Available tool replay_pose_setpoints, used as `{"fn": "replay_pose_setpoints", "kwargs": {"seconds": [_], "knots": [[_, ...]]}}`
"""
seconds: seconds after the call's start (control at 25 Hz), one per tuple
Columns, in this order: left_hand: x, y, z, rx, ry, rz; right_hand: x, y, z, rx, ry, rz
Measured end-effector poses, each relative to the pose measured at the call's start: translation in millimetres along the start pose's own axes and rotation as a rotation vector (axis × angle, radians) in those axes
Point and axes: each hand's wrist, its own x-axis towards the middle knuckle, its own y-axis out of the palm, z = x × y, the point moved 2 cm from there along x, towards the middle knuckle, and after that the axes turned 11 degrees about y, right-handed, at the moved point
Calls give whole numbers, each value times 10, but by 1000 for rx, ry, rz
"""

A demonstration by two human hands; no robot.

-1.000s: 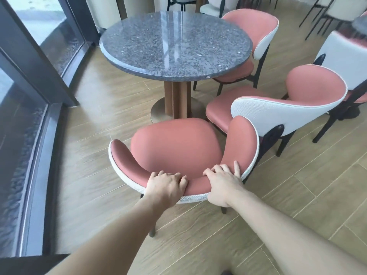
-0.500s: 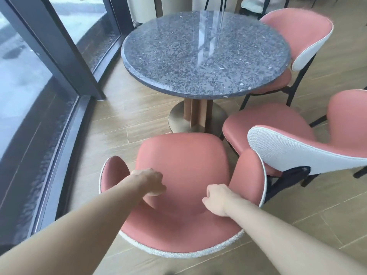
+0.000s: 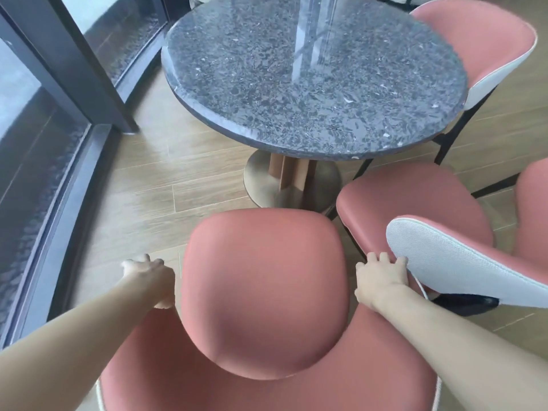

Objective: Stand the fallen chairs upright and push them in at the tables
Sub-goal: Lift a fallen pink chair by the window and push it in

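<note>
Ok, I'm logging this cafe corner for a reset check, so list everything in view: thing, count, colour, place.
near chair: one, pink seat and back with white trim, upright, directly in front of the person, seat front just short of the table edge.
right chair: one, pink seat, white-backed wing, upright, beside the near chair on the right.
far chair: one, pink with white back, at the table's far right side.
table: one, round, speckled dark grey top, brass-coloured base on a wooden pedestal.
floor: light wood planks.
window wall: dark frames with glass, along the left.
left hand: on the near chair's left wing.
right hand: on its right wing, next to the right chair's white back.
</note>
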Motion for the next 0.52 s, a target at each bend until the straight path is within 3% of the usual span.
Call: {"fn": "replay_pose_setpoints", "kwargs": {"seconds": [0.16,0.32,0.52], "knots": [[296,83,107,-62,-3,104,277,55,38,-107,88,103],[481,93,35,67,19,199,434,59,57,-166,137,134],[771,81,98,38,45,172,556,-97,19,-130,126,193]]}}
